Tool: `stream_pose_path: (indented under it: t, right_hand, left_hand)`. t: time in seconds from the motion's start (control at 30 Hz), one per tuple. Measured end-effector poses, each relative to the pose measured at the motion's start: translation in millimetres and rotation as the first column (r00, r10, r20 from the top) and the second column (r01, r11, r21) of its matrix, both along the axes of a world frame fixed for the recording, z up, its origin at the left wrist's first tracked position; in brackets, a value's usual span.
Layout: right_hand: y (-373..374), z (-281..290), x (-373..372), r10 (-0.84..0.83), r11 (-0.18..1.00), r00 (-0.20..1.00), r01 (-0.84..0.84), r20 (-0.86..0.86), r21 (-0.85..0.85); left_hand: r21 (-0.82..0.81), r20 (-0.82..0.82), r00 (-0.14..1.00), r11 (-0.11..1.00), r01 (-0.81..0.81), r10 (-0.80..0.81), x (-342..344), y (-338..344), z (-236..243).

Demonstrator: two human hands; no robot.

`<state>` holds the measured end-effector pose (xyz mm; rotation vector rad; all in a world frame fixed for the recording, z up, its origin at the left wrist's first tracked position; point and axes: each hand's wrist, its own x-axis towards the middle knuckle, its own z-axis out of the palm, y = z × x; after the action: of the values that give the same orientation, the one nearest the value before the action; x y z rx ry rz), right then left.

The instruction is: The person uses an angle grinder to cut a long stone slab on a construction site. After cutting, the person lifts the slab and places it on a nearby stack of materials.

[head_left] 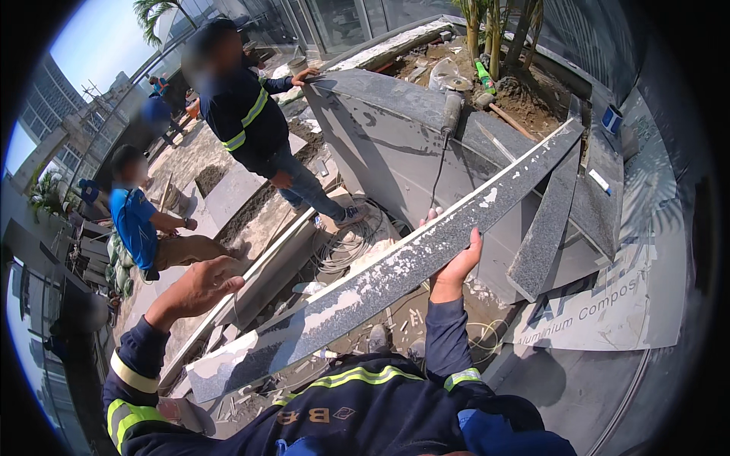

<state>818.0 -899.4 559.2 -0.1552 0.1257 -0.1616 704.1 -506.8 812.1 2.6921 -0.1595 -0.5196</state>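
A long, narrow strip of grey speckled stone point(357, 285) with whitish patches slants across the view, from lower left to upper right. My right hand point(454, 266) grips it around its middle, thumb on the near side and fingertips showing over the far edge. The strip's far end lies over other stone pieces at the planter. To the left, my left hand point(199, 289) is raised above the strip's near end, fingers loosely bent and nothing visible in them. It appears apart from the stone.
An angle grinder point(452, 114) with a trailing cord sits on the grey stone-clad planter point(365, 144). Another stone strip point(544, 228) leans at right. Coiled cable point(334, 247) and rubble cover the ground. A standing person point(247, 114) touches the planter; another person point(137, 220) is further left.
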Motion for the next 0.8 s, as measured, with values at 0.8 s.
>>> stream_pose_path:
  t: [0.8]
  right_hand:
    - [-71.4, -10.9, 80.1, -0.062, 0.997, 0.998, 0.061, -0.026, -0.049]
  left_hand:
    - [-0.868, -0.486, 0.598, -0.431, -0.246, 0.637, -142.6, 6.3, -193.6]
